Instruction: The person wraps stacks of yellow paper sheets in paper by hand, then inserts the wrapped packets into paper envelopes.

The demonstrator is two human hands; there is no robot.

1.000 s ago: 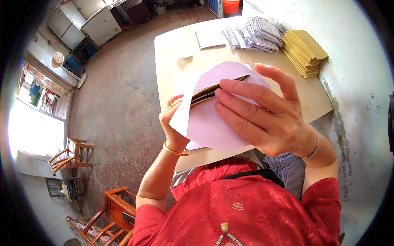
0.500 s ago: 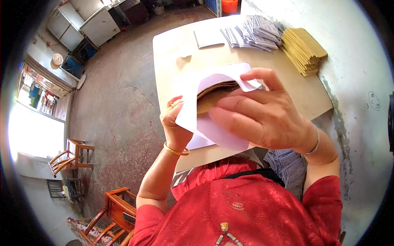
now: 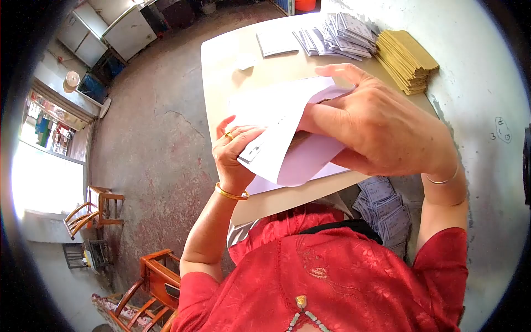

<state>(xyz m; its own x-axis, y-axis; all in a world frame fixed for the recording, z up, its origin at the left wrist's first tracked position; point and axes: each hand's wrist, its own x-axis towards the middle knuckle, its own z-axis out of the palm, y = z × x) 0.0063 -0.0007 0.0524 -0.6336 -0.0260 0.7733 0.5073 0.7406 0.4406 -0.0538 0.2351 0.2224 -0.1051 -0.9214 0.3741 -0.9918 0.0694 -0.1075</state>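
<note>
White paper sheets (image 3: 271, 105), pale lilac on the inner side, are folded over a brown piece (image 3: 298, 138) that shows only in part between them. At the paper's left edge, my left hand (image 3: 237, 149) has its fingers closed on the sheets; a ring and a gold bangle are on it. From the right, my right hand (image 3: 381, 124) reaches over the fold with its fingers bent around the paper's edge and the brown piece. Some of its fingertips are hidden inside the fold.
Printed paper packets (image 3: 348, 36) and a stack of yellow-brown envelopes (image 3: 406, 61) lie at the table's (image 3: 221, 61) far right. A white booklet (image 3: 276, 43) is beside them. More packets (image 3: 384, 207) sit below the table edge. Wooden chairs (image 3: 160, 276) stand left.
My right hand has moved from over the lilac side to grip the fold, fingers bent inward. The paper has turned and folded over, covering most of the brown piece. The view has shifted slightly.
</note>
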